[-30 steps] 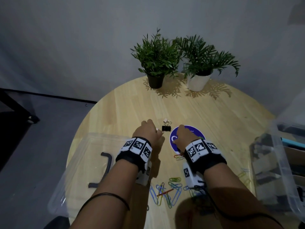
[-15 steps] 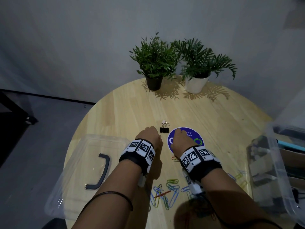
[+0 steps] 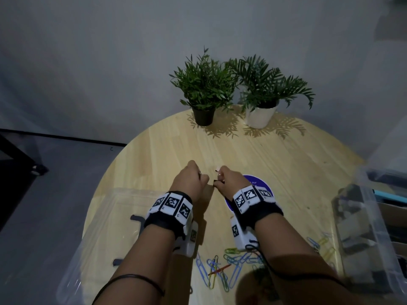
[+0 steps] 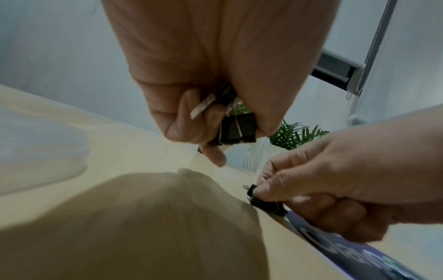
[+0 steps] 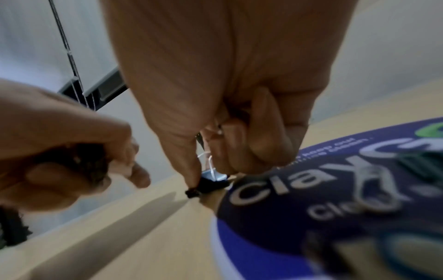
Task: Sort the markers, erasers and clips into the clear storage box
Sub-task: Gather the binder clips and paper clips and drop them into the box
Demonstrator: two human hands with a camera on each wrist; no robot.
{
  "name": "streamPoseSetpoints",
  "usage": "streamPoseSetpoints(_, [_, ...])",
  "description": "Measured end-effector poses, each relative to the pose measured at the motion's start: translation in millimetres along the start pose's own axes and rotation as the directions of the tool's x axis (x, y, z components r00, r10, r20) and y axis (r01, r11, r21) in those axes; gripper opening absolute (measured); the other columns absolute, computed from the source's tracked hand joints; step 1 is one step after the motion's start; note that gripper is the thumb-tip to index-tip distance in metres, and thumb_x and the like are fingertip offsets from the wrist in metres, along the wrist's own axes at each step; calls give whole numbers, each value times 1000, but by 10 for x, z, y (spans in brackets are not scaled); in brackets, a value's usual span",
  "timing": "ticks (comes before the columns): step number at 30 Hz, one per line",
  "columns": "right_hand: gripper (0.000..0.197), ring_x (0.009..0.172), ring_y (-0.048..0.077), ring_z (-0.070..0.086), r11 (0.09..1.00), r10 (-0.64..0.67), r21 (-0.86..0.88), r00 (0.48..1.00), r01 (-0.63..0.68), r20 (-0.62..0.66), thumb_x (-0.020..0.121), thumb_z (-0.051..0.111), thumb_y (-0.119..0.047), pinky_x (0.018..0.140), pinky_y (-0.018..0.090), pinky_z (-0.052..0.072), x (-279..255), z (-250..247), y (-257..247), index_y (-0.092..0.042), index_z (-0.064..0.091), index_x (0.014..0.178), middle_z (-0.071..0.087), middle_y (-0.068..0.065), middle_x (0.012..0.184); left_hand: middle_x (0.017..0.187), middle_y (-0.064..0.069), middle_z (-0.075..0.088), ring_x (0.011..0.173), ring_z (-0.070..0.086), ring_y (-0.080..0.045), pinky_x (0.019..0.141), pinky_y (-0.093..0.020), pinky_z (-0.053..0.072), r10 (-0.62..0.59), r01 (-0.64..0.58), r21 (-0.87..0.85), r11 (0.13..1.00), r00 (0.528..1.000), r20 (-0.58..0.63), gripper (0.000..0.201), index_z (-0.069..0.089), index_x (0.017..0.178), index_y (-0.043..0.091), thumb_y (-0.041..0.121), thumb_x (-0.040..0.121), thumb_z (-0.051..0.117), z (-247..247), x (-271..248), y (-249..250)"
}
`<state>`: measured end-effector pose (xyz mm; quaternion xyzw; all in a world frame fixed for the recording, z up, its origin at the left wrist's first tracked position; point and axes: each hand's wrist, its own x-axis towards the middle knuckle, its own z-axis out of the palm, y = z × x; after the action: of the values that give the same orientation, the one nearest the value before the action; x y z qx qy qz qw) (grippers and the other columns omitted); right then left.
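My left hand (image 3: 190,179) is curled into a fist over the middle of the round wooden table (image 3: 286,155). In the left wrist view it grips a black binder clip (image 4: 237,130) with silver handles, and more clips seem tucked in the palm. Just to its right, my right hand (image 3: 222,179) pinches another black binder clip (image 5: 210,181) between thumb and fingers, at the table surface beside a blue round sticker (image 3: 262,183). Several coloured paper clips (image 3: 222,267) lie near the front edge. The clear storage box (image 3: 374,227) stands at the right edge.
A clear lid (image 3: 99,216) with a black handle lies on the left of the table. Two potted plants, one in a black pot (image 3: 203,116) and one in a white pot (image 3: 261,116), stand at the back. More paper clips (image 3: 321,245) lie beside the box.
The binder clip lay free on the table beyond my hands; my right hand has moved left onto it and now pinches it. My left hand has shifted slightly forward.
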<state>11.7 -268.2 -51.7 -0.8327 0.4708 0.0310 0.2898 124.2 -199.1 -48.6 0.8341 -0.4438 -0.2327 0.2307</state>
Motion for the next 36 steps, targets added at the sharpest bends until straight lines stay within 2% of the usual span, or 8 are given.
streamPoseSetpoints(4, [18,79,27,47,999,28,-46,999,-26,45,98,46,-25,50,29,29,-182,-22,103,-11,37,92,48,7,76,68,-9,58,64,57,-31,55,-36,41,123,-122,116,986,992,-5,25,37,115,13,26,95,44,113,125,120])
streamPoseSetpoints(7, [16,86,29,54,999,44,25,998,-45,35,97,45,-25,70,33,41,-377,-69,217,-11,39,92,60,15,92,95,-14,69,85,65,-33,72,-40,52,160,-175,319,932,984,73,47,27,145,26,39,100,32,247,240,239])
streamPoseSetpoints(12, [30,79,23,52,993,-19,121,1000,17,16,98,44,-27,64,34,40,-725,-185,446,-22,33,71,44,-4,67,102,-13,67,89,64,-34,69,-36,47,79,-132,497,858,989,126,37,47,123,7,28,93,47,380,311,360])
streamPoseSetpoints(17, [34,77,27,58,980,-43,190,997,55,-65,97,47,-30,72,38,48,-1001,-296,548,-23,31,68,49,2,70,122,-14,51,94,60,-37,69,-41,44,65,-142,562,815,986,155,40,46,125,5,26,91,53,403,230,438])
streamPoseSetpoints(25, [24,71,15,63,937,-76,315,970,149,-232,97,46,-33,61,28,46,-1631,-590,642,-15,42,81,67,5,77,130,-21,55,114,57,-35,91,-40,43,-74,-23,363,931,965,252,38,36,134,-5,15,102,35,282,-125,413])
streamPoseSetpoints(27, [23,54,4,53,922,-64,340,940,184,-334,97,46,-34,52,21,38,-1891,-762,718,-16,44,82,61,2,64,109,-16,62,98,57,-28,81,-36,41,-51,-17,240,971,960,275,34,39,129,-3,18,102,35,204,-364,376])
streamPoseSetpoints(30, [23,50,9,46,935,16,317,871,162,-492,95,48,-31,49,22,30,-2279,-1012,942,-16,45,78,50,0,54,92,-7,59,91,58,-28,70,-30,40,16,-46,74,996,933,360,20,42,113,8,23,103,33,139,-775,288])
streamPoseSetpoints(36, [21,60,23,48,974,227,114,838,-196,-496,99,41,-27,53,33,32,-2643,-1145,1586,-12,41,84,50,1,63,81,4,55,68,50,-8,58,-22,38,120,-76,-115,990,888,445,12,42,105,19,28,102,36,245,-1573,466])
